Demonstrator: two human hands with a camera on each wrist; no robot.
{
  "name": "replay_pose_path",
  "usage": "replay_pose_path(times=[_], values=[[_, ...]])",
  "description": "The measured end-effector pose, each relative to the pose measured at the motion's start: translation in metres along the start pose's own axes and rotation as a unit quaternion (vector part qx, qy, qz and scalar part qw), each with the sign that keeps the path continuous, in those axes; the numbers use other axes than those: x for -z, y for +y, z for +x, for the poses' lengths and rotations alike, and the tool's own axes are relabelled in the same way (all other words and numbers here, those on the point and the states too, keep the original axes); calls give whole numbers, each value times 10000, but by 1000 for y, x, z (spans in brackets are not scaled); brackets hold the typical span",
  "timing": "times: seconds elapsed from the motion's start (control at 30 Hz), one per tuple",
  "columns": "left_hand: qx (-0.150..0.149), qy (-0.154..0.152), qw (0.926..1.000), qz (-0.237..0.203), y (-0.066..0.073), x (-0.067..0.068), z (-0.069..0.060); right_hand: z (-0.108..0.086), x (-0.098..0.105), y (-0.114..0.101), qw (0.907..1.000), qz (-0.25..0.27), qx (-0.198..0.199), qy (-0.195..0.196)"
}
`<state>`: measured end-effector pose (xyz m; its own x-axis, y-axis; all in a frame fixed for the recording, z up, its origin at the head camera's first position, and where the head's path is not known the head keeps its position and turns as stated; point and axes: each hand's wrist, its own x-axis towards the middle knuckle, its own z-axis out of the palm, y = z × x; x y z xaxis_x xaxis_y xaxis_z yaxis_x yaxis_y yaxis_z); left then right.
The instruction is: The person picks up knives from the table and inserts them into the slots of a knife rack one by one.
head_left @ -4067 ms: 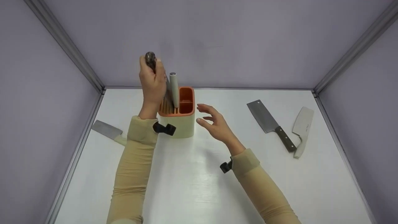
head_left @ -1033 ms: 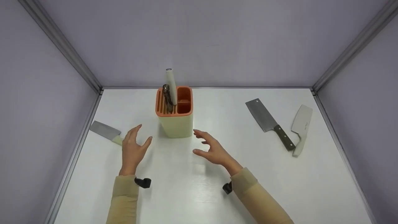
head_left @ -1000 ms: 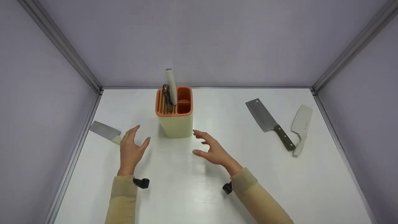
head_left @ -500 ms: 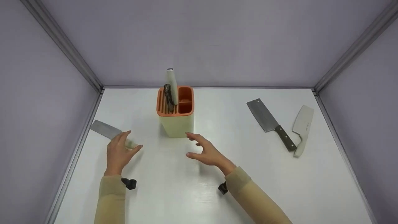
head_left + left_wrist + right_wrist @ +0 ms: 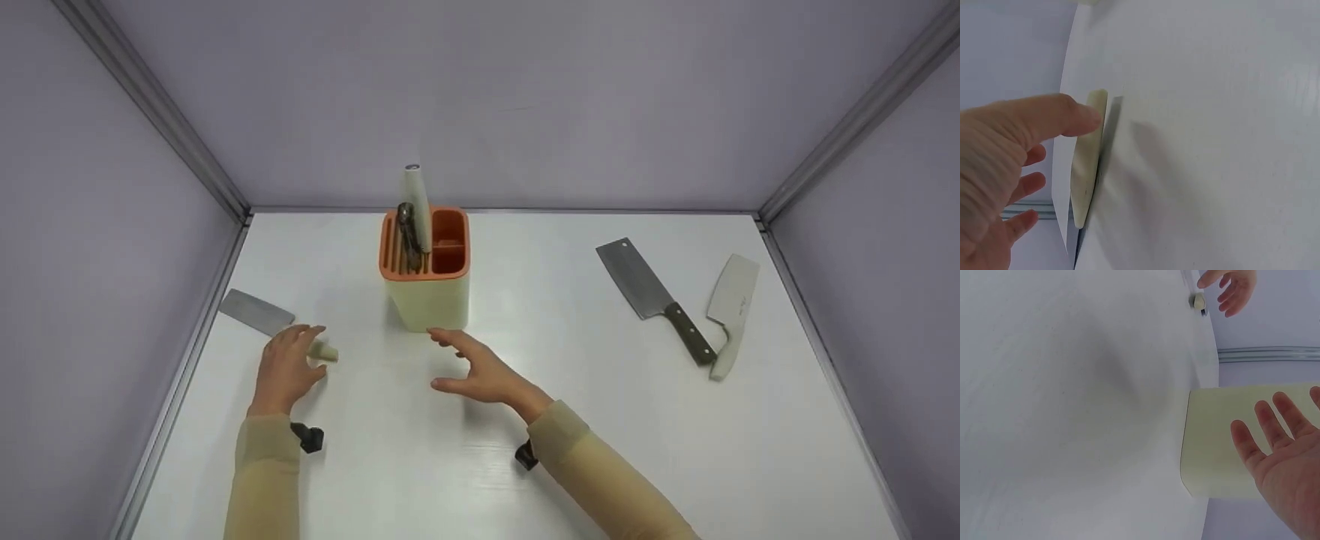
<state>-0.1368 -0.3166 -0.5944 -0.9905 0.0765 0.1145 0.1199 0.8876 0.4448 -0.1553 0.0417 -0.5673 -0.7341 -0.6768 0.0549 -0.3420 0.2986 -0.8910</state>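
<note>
On the left of the table lies a cleaver (image 5: 257,312) with a grey blade and a pale green handle (image 5: 1088,163). My left hand (image 5: 283,371) hovers just over that handle, thumb on the near side and fingers apart on the other, not closed round it. My right hand (image 5: 487,373), fingers extended, holds nothing in front of the knife block (image 5: 427,304). This block is pale green with an orange slotted top. Two knives stand in its slots: one with a white handle (image 5: 418,206), one with a dark brown handle (image 5: 409,232).
At the right lie a cleaver (image 5: 636,277) with a dark riveted handle and a white knife (image 5: 731,307), their handle ends touching. Behind the white table (image 5: 525,315) rises a grey wall (image 5: 570,112), with further walls at both sides.
My left hand let go of the dark-handled knife in the block, drew back, then moved left and down over the pale-handled cleaver. My right hand shifted toward me and left.
</note>
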Motion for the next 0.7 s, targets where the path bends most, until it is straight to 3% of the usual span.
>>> replay_pose_path(times=[0.2, 0.5, 0.7], values=[[-92, -201, 9995, 209, -2, -5, 10, 4, -8, 0, 9998, 90, -31, -154], [329, -480, 9983, -28, -3, -14, 16, 3, -15, 5, 9993, 75, -74, -357], [56, -289, 9995, 143, -4, -18, 20, 3, -20, 6, 9992, 8, -78, -386]])
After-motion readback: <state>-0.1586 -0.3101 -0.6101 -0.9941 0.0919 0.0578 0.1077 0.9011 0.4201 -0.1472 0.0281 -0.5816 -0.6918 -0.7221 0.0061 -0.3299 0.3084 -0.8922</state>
